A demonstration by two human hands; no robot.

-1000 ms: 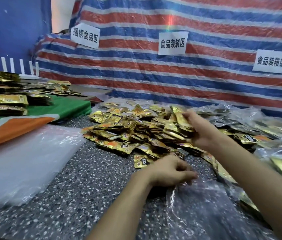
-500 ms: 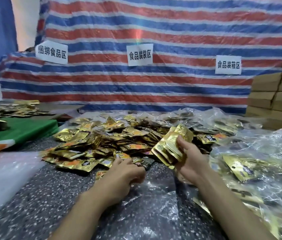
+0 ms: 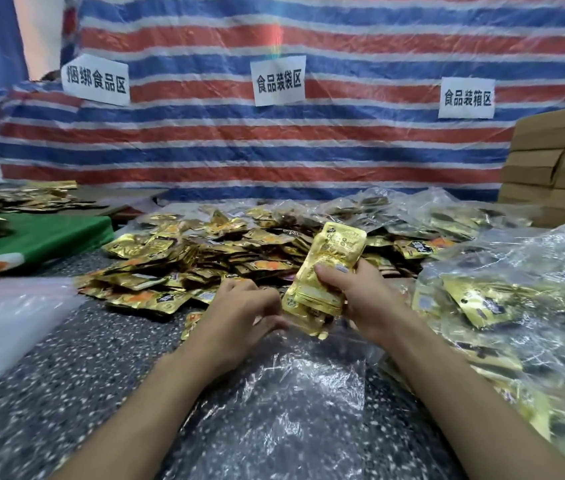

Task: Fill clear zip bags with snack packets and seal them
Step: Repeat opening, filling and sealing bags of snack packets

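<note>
Right grip (image 3: 360,299) holds gold packet stack (image 3: 329,268); middle sign (image 3: 278,81): 食品装袋区.

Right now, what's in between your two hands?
In the head view, the lower end of the gold packet stack, gripped by the right hand, lies between it and the left hand.

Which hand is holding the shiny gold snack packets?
The right hand: it grips a bundle of gold snack packets, standing upright. The left hand holds no packets; its curled fingers seem to pinch the mouth of the clear zip bag.
</note>
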